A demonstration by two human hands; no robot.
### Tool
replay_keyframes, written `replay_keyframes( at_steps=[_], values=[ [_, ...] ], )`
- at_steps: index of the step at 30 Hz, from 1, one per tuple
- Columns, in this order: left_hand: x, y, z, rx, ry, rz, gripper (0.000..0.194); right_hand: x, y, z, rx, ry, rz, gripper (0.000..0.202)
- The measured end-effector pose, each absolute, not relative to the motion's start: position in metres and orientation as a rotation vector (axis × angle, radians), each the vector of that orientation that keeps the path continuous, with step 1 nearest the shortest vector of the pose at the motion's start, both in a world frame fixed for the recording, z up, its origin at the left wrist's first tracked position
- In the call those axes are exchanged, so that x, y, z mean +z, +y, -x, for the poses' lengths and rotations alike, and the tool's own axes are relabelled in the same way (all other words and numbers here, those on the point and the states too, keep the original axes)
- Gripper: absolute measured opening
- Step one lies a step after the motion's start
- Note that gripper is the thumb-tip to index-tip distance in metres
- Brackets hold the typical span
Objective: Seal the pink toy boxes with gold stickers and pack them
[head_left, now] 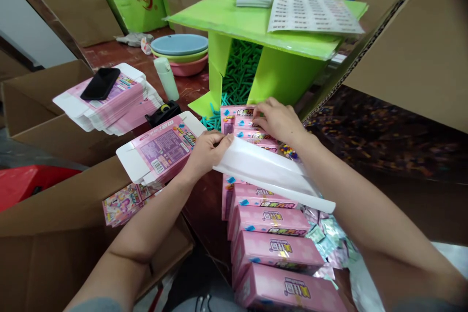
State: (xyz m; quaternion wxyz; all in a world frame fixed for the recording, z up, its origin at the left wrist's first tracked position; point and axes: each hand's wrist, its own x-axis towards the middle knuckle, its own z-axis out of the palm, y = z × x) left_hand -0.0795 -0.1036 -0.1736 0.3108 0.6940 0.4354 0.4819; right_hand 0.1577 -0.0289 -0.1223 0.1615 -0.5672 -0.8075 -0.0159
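Observation:
My left hand (pixel 206 152) pinches the near end of a flat white box blank (pixel 268 170) that I hold over a row of pink boxes (pixel 274 248). My right hand (pixel 278 119) rests on the far end of that row, fingertips on the top pink box (pixel 237 113). A stack of flattened pink box blanks (pixel 161 148) lies just left of my left hand on a brown carton.
Another stack of pink blanks (pixel 109 105) carries a black phone (pixel 100 83). A green cardboard stand (pixel 256 24) holds a label sheet (pixel 310 9) and shelters teal sticks (pixel 239 73). Coloured bowls (pixel 181 53), a pale bottle (pixel 166 78), a tape dispenser (pixel 163 113) and brown cartons (pixel 413 53) surround.

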Motion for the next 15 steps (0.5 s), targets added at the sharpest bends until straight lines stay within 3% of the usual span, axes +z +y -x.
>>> replay_keyframes(
  at_steps=[4,8,11,15],
  values=[
    [-0.171,-0.105,0.078,1.276,1.178,-1.848,0.048,-0.117,-0.034,-0.159,0.033,-2.381,1.512,0.021],
    [-0.170,-0.106,0.076,1.255,1.157,-1.906,0.052,-0.103,-0.056,-0.145,0.568,-2.404,0.987,0.034],
    [-0.169,-0.108,0.077,1.235,1.118,-1.963,0.052,-0.095,-0.072,-0.133,0.924,-2.354,0.846,0.039],
    [-0.171,-0.113,0.085,1.211,1.095,-1.998,0.045,-0.096,-0.065,-0.132,0.803,-2.238,0.882,0.036]
  ],
)
